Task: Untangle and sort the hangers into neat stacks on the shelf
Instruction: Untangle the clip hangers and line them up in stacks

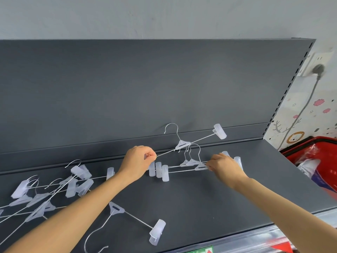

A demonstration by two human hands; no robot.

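Left hand [138, 161]: centre of the frame, fingers curled tight, pinching the thin bar of the lifted hanger [182, 144] near its left end. A pinch that far off centre lets the bar swing or roll.
Right hand [224, 167]: right of centre, fingers curled over the bars of the stack [165, 173], holding it down on the shelf [200, 207].
Loose hanger [114, 209]: bottom centre, hook at the shelf's front edge, just beside the left forearm. An arm drawn back carelessly could sweep it off.
Tangle [45, 194]: lower left, hooks and clips crossed over one another, close to the same forearm. If snagged, it would likely drag as one lump.
Stack: three hangers side by side at centre, clips lined up, hooks pointing toward the back.
Lifted hanger: tilted, right clip high against the back panel [145, 79], middle piece just by the tallest hook of the stack. The main risk, as I judge it, is a hook catching here and tangling again, or the clip landing askew.
Basket [310, 152]: red, right edge, apart from the shelf, and not involved.
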